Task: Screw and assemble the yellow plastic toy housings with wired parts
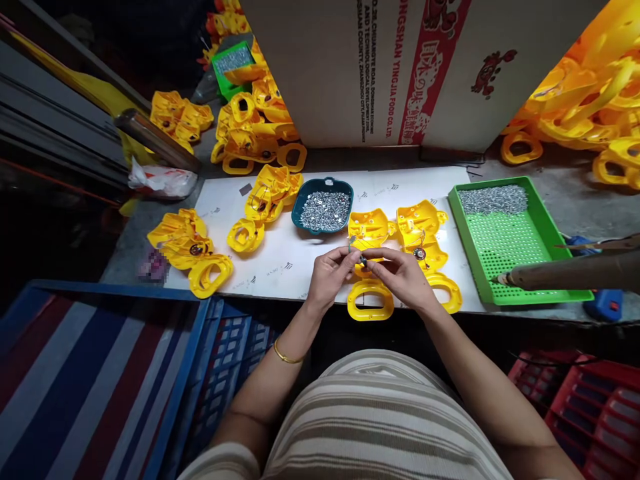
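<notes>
Fingers (383,254), left and right, pinch a small dark part (363,261) between them.

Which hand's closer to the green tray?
Right. The right hand is left of the green tray, with yellow parts between them; the left hand is farther left, beyond the right hand.

Big print here, sideways down the carton (390,80)!
Red reads "ONGSHAN YINGJIA FOOD CO. LTD."; black, "ZHANGZHOU CITY, FUJIAN PROVINCE"; white on the red stripe (429,70), "日本の味"; marks on the white sheet (275,257), too small to read.
</notes>
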The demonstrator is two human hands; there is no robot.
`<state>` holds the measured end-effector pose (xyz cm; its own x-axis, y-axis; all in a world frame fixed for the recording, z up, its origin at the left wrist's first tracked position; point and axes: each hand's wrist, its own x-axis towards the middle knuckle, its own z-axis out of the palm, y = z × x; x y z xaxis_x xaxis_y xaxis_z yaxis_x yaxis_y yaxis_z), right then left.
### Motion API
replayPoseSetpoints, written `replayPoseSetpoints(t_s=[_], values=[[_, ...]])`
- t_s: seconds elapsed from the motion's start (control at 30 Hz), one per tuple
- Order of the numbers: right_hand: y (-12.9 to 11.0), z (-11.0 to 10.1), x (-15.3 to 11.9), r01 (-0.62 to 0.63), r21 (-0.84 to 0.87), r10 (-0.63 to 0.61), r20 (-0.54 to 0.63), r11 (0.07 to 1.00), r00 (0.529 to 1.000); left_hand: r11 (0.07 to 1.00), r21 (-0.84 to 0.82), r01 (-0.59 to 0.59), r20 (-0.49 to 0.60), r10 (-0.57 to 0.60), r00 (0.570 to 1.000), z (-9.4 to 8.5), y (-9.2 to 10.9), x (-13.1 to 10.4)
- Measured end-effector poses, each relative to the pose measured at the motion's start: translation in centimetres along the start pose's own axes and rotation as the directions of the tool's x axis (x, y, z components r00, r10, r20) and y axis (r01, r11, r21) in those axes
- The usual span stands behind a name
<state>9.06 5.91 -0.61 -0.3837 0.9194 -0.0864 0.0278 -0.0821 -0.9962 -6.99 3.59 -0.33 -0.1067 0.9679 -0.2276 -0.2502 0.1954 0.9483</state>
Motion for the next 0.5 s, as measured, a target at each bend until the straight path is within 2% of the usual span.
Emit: replayPoseSetpoints(t_s=[0.17, 0.27, 0.37, 0.5], values=[[-0.36, 0.23, 0.33, -0.166, 0.275, 0.183, -0.034, 0.947, 0.983, 0.999, -0.035, 0.02, 0.015, -0.019, 1.0, -0.17, -0.05, -0.09], [-0.6, 0.1, 0.31, -0.236, 0.382, 0.254, 0.004, 0.894, 0.967, 0.999, -0.04, 0.033, 0.015, -0.032, 0.999, -0.32, -0.08, -0.08], [-0.52, 0.12, 0.32, -0.272, 0.429, 0.284, 0.037, 0.862, 0.958, 0.999, -0.031, 0.024, 0.014, -0.023, 1.0, -0.43, -0.21, -0.06], [0.03, 0.23, 0.43, -0.248, 0.399, 0.25, 0.047, 0.883, 0.967, 1.0, 0.0, 0.005, 0.026, -0.005, 1.0, -0.52, -0.34, -0.09]])
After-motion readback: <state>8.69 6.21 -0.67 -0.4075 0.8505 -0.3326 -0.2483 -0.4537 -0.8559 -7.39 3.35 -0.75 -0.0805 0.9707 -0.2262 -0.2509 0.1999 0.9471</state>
